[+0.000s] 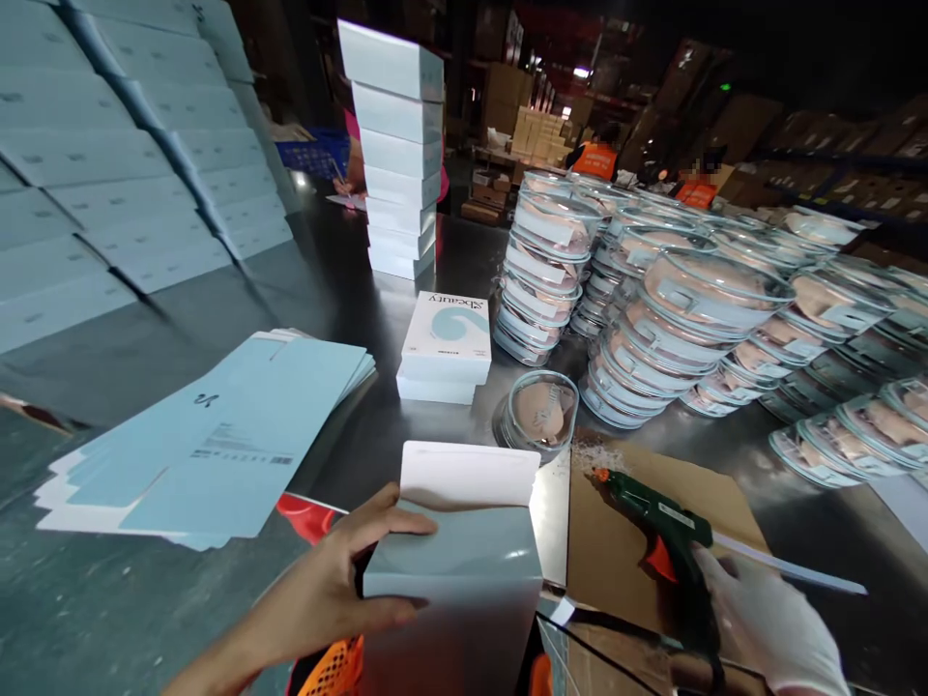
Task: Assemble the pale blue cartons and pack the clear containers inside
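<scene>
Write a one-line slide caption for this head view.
Left hand steadies an open pale-blue carton while the gloved right hand holds a green glue gun over cardboard.

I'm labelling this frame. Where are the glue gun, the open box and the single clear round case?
glue gun (656, 517), head view, green body.
open box (464, 570), head view, front panel.
clear round case (540, 414), head view, lid centre.

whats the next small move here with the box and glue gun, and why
Probably bring the glue gun in the right hand over to the open flap of the box: the left hand steadies the box, and the nozzle points at cardboard.
</scene>
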Motion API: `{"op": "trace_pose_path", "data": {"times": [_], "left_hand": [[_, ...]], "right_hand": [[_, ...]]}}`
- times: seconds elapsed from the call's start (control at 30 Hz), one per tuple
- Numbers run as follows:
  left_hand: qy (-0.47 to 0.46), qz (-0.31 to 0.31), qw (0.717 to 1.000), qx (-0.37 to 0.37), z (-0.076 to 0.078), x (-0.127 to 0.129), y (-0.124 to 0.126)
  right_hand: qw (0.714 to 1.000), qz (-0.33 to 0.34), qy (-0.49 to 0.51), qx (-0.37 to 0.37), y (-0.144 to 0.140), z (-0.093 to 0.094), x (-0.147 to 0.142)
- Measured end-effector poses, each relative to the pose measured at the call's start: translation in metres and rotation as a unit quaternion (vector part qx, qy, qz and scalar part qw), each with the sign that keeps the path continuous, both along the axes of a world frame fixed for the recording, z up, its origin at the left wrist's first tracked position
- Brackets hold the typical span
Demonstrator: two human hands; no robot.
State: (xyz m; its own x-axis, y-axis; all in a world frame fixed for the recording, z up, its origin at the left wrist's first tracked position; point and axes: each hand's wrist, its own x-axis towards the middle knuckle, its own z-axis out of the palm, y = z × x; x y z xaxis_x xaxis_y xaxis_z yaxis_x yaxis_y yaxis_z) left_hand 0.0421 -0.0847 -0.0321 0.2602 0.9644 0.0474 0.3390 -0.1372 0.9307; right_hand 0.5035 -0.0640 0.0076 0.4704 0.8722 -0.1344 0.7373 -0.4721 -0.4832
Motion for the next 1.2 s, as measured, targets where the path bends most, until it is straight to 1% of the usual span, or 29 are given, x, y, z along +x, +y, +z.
{"op": "trace_pose_path", "data": {"times": [0.03, 0.07, 0.1, 0.13, 0.17, 0.2, 0.23, 0.27, 0.3, 0.33, 0.37, 0.43, 0.5, 0.53, 0.57, 0.63, 0.67, 0.73, 0.8, 0.9, 0.97, 1.0, 1.03, 1.07, 1.1, 1.13, 1.17, 1.2], "left_hand": [[0.006, 0.004, 1.000, 0.001, -0.001, 0.000, 0.000], [0.008, 0.007, 1.000, 0.002, -0.002, 0.000, 0.000], [0.005, 0.007, 1.000, 0.002, -0.003, 0.001, -0.001], [-0.004, 0.006, 1.000, 0.003, -0.005, 0.002, -0.001], [-0.019, 0.005, 1.000, 0.006, -0.007, 0.004, -0.001], [-0.040, 0.008, 0.999, 0.009, -0.009, 0.006, -0.002], [-0.068, 0.018, 0.997, 0.013, -0.011, 0.010, -0.002], [-0.105, 0.036, 0.994, 0.018, -0.013, 0.014, -0.002], [-0.150, 0.058, 0.987, 0.027, -0.014, 0.018, -0.002], [-0.197, 0.076, 0.977, 0.035, -0.015, 0.022, -0.002], [-0.239, 0.087, 0.966, 0.044, -0.015, 0.026, -0.002], [-0.289, 0.087, 0.951, 0.069, -0.013, 0.031, 0.001], [-0.273, 0.059, 0.955, 0.094, -0.009, 0.032, 0.003], [-0.250, 0.037, 0.962, 0.107, -0.007, 0.031, 0.004], [-0.225, 0.012, 0.967, 0.118, -0.004, 0.029, 0.005], [-0.182, -0.036, 0.975, 0.126, 0.000, 0.023, 0.005], [-0.168, -0.051, 0.977, 0.123, 0.002, 0.020, 0.005], [-0.158, -0.060, 0.979, 0.112, 0.004, 0.016, 0.004], [-0.158, -0.060, 0.980, 0.105, 0.005, 0.016, 0.003], [-0.161, -0.058, 0.980, 0.105, 0.007, 0.018, 0.003], [-0.160, -0.059, 0.980, 0.100, 0.011, 0.016, 0.005], [-0.157, -0.057, 0.981, 0.099, 0.013, 0.013, 0.007], [-0.154, -0.044, 0.982, 0.101, 0.015, 0.009, 0.008], [-0.160, -0.011, 0.982, 0.104, 0.016, 0.006, 0.010], [-0.184, 0.053, 0.976, 0.107, 0.017, 0.002, 0.012], [-0.222, 0.137, 0.959, 0.108, 0.016, 0.000, 0.014], [-0.265, 0.225, 0.932, 0.105, 0.013, -0.001, 0.015], [-0.303, 0.299, 0.900, 0.096, 0.009, -0.001, 0.016]], "right_hand": [[1.000, -0.012, 0.003, 0.022, 0.000, 0.004, -0.015], [0.998, -0.015, 0.030, 0.061, -0.001, 0.007, -0.036], [0.983, 0.033, 0.128, 0.129, -0.002, 0.009, -0.060], [0.952, 0.126, 0.239, 0.146, -0.003, 0.009, -0.087], [0.909, 0.208, 0.334, 0.137, -0.005, 0.007, -0.113], [0.867, 0.258, 0.409, 0.121, -0.006, 0.004, -0.135], [0.830, 0.290, 0.467, 0.097, -0.007, 0.000, -0.154], [0.805, 0.301, 0.505, 0.081, -0.008, -0.005, -0.167], [0.792, 0.303, 0.524, 0.073, -0.009, -0.011, -0.174], [0.789, 0.304, 0.529, 0.073, -0.009, -0.015, -0.177], [0.793, 0.309, 0.519, 0.081, -0.009, -0.019, -0.177], [0.810, 0.349, 0.459, 0.102, -0.008, -0.023, -0.171], [0.824, 0.420, 0.357, 0.131, -0.007, -0.021, -0.165], [0.823, 0.456, 0.302, 0.151, -0.007, -0.019, -0.164], [0.816, 0.488, 0.255, 0.176, -0.006, -0.017, -0.164], [0.788, 0.536, 0.202, 0.227, -0.004, -0.013, -0.166], [0.773, 0.552, 0.190, 0.248, -0.003, -0.012, -0.168], [0.744, 0.581, 0.173, 0.279, 0.001, -0.010, -0.170], [0.726, 0.606, 0.159, 0.283, 0.006, -0.008, -0.171], [0.707, 0.635, 0.157, 0.269, 0.012, -0.005, -0.168], [0.702, 0.643, 0.170, 0.254, 0.014, -0.005, -0.163], [0.705, 0.640, 0.181, 0.246, 0.015, -0.005, -0.161], [0.717, 0.627, 0.201, 0.231, 0.015, -0.006, -0.158], [0.736, 0.596, 0.237, 0.219, 0.015, -0.006, -0.155], [0.757, 0.550, 0.289, 0.203, 0.014, -0.007, -0.153], [0.780, 0.490, 0.344, 0.185, 0.013, -0.008, -0.151], [0.806, 0.417, 0.385, 0.169, 0.012, -0.008, -0.151], [0.833, 0.341, 0.407, 0.159, 0.012, -0.008, -0.151]]}}
